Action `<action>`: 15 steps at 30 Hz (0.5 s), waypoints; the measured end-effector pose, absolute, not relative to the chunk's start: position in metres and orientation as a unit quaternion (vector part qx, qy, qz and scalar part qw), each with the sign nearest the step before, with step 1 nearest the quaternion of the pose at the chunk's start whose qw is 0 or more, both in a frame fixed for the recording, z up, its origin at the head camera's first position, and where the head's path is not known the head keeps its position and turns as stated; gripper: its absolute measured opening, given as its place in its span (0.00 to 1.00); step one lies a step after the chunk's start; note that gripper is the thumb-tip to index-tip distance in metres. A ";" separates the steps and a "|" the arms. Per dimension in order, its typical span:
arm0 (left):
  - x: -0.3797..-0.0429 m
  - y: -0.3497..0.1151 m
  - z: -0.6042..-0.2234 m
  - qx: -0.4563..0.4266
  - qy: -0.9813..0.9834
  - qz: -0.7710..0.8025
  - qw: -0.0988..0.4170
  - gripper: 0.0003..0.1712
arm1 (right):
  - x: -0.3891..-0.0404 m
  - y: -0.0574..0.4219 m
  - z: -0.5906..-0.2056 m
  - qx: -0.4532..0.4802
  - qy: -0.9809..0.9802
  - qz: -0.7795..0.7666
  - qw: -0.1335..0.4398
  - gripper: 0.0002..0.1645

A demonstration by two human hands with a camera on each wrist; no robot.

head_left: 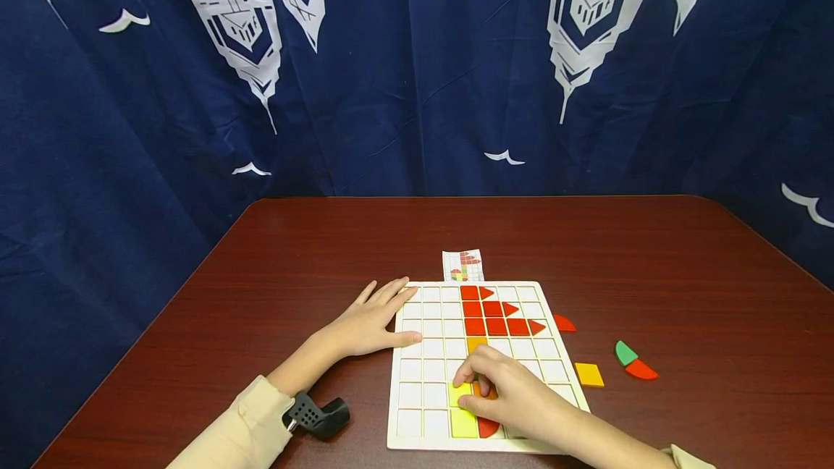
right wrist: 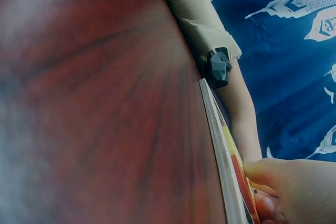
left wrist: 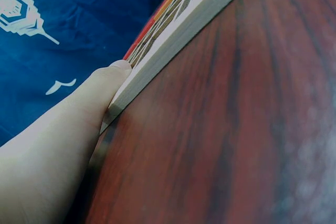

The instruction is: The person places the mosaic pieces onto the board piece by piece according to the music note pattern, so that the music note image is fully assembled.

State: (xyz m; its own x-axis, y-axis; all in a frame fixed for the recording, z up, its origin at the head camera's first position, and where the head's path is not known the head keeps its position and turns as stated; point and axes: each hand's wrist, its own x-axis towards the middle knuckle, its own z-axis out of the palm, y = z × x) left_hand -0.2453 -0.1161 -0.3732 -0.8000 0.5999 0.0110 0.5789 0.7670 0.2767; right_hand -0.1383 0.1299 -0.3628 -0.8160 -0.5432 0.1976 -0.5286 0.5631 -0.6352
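A white grid board (head_left: 410,389) lies on the table with coloured pieces in its cells. My left hand (head_left: 371,328) rests at its upper left edge, fingers spread and thumb on the grid. In the left wrist view the left thumb (left wrist: 118,69) touches the board's rim. My right hand (head_left: 502,393) pinches a yellow square (head_left: 458,395) between thumb and index finger, low on the grid. Just below is another yellow square (head_left: 464,424), beside a red quarter-circle (head_left: 486,428). Rows of red squares (head_left: 474,326) end in red triangles (head_left: 536,327). An orange square (head_left: 477,344) is partly hidden by the right hand.
A small printed pattern card (head_left: 462,265) lies behind the board. To the right are loose pieces: a red one (head_left: 564,323) at the board's edge, an orange-yellow square (head_left: 589,375), a green quarter-circle (head_left: 625,352) and a red quarter-circle (head_left: 641,370). A blue curtain (head_left: 417,93) hangs behind the table.
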 end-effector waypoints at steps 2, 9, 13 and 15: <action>-0.245 -0.116 -0.374 0.313 0.940 0.132 0.039 0.48 | -0.138 0.131 -0.360 -0.309 0.882 -0.356 0.017 0.05; -0.245 -0.116 -0.374 0.308 0.941 0.134 0.043 0.48 | -0.141 0.145 -0.349 -0.315 0.869 -0.382 -0.001 0.03; -0.245 -0.117 -0.374 0.310 0.940 0.134 0.045 0.48 | -0.145 0.161 -0.343 -0.300 0.878 -0.371 -0.046 0.03; -0.245 -0.117 -0.374 0.309 0.940 0.135 0.046 0.48 | -0.149 0.170 -0.339 -0.282 0.888 -0.357 -0.069 0.03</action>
State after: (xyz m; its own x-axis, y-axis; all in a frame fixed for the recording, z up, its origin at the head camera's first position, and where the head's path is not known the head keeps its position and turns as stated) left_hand -0.2448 -0.1167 -0.3735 -0.8047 0.5937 -0.0024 0.5689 0.7722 0.2829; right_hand -0.1486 0.1702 -0.3391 -0.8314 -0.4516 0.3238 -0.5500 0.5857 -0.5953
